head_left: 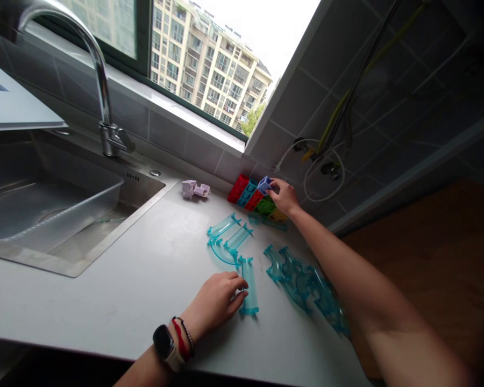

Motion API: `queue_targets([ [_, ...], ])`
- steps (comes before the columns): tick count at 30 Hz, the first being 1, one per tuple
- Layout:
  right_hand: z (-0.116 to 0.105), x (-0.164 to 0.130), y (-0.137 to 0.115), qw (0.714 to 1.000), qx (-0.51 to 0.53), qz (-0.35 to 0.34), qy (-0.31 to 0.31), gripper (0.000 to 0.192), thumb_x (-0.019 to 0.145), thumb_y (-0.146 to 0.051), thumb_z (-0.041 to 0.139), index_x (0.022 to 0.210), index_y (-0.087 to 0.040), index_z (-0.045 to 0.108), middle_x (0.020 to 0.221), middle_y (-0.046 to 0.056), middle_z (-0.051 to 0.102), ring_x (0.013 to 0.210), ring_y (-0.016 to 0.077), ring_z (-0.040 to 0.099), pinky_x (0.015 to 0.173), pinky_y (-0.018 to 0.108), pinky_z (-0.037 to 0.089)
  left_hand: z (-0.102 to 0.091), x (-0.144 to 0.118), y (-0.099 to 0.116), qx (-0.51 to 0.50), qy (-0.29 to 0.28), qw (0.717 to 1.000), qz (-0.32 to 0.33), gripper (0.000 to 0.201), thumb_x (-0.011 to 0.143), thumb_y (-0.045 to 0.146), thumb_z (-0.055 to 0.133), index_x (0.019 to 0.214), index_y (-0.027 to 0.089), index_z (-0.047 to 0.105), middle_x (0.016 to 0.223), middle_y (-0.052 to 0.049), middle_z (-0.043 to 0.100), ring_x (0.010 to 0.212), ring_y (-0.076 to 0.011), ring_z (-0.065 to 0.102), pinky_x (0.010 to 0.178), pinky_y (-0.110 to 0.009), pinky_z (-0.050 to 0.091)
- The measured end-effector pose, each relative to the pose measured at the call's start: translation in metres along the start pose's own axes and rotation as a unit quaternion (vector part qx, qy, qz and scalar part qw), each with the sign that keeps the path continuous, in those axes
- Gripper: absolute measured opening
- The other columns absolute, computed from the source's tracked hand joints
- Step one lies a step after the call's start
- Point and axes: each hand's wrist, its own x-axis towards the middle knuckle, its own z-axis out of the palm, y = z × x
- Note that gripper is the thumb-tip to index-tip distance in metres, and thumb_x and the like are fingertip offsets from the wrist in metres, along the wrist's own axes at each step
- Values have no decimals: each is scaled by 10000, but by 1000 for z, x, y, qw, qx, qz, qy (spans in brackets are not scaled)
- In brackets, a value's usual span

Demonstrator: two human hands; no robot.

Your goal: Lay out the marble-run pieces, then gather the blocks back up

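Kitchen corner under a window, grey tiled walls, pale countertop with a steel sink and curved tap at left; apartment blocks visible outside. Cables and hoses hanging on the right wall.

Right hand stretched to the back corner, fingers closed around a small blue-violet block, held at the top of a cluster of coloured blocks in red, teal, green and yellow, pushed against the wall. Left hand, with a smartwatch and cord bracelets on the wrist, resting on the counter near its front edge, fingertips pinched on a straight clear-teal track piece lying flat.

More teal track pieces spread loose: a small group of straight and curved ones just beyond the left hand, a second heap partly hidden under the right forearm. Pale lilac pieces off by themselves near the sink rim.

Judged from the layout: early stage, only a low stack of blocks together, most track apparently lying unattached, no run raised yet
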Motion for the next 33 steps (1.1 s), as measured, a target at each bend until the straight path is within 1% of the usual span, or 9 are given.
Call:
queue_targets([
  [4,21,40,5,999,-23,23,-15,82,892,-196,751,952,-160,709,1227,93,739,1050,232,707,998,434,546,0,-2,1,-13,-8,1000,-7,244,1024,306,521,1072,238,751,1035,-82,749,947,-239,703,871,-354,536],
  [9,47,59,12,998,-41,43,-17,214,995,-355,692,1070,-155,705,1130,66,729,1020,215,705,953,446,574,-1,-3,2,-12,-18,1000,-15,226,1014,291,532,1043,237,750,1042,-85,749,937,-244,697,849,-365,530],
  [14,61,62,20,998,-40,55,-13,230,1001,-369,682,1091,-158,705,1139,68,729,1033,219,706,960,454,573,0,-3,3,-19,-16,1000,-19,229,1015,299,542,1072,238,755,1029,-87,748,946,-251,688,866,-390,517],
  [17,65,62,24,998,-34,58,-6,206,950,-306,732,1086,-152,715,1124,79,749,1069,240,707,1012,475,545,0,-3,4,-18,-27,999,-26,228,1018,302,537,1067,243,751,1044,-83,747,959,-258,682,865,-401,513],
  [18,66,62,25,998,-31,59,-2,236,916,-275,756,1113,-151,715,1137,95,755,1089,254,706,1030,473,535,0,-3,4,-17,-30,999,-27,225,1017,301,538,1065,245,750,1045,-81,747,963,-260,680,867,-402,513],
  [21,68,60,28,997,-21,68,13,509,796,-221,822,1274,-132,671,1242,160,743,1163,302,692,1058,456,522,0,-2,4,-14,-37,999,-30,215,1012,299,547,1067,249,748,1046,-77,745,969,-262,675,873,-407,511],
  [23,70,58,29,997,-14,77,19,631,744,-230,851,1329,-119,641,1273,185,734,1167,318,696,1047,455,532,0,-2,4,-13,-38,999,-30,214,1012,302,547,1067,251,748,1046,-77,745,966,-263,672,875,-411,509],
  [27,74,56,31,995,-4,97,26,597,716,-258,864,1270,-139,676,1178,170,772,1092,314,728,1013,463,554,0,-2,5,-12,-38,999,-32,221,1017,315,541,1064,250,748,1047,-76,744,967,-266,667,875,-421,506],
  [33,75,56,31,994,-1,103,22,580,721,-262,869,1262,-152,691,1177,176,775,1105,332,728,1010,480,553,0,-2,5,-9,-41,999,-35,222,1020,317,537,1067,258,745,1043,-67,737,976,-266,661,878,-423,508],
])
